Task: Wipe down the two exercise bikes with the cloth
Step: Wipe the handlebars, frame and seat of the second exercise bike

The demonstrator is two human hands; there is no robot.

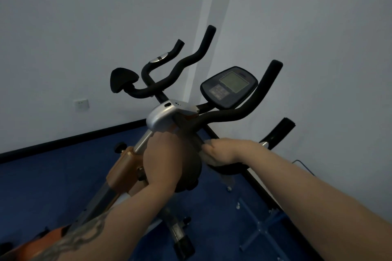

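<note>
Blue floor below; your left hand (pixel 163 161) steadies the bike's pad (pixel 188 167), grip curled round it, while your right hand (pixel 224 151) pinches the cloth (pixel 212 160) against the handlebar (pixel 233 168).

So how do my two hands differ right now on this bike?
The left hand wraps the dark central part below the silver bracket; the right hand pinches a pale cloth against the black handlebar. The left shows its back, the right lies sideways. Both touch the same bike.

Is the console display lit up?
No. The console screen looks blank grey, with no digits showing, beyond both hands on the handlebar.
</note>
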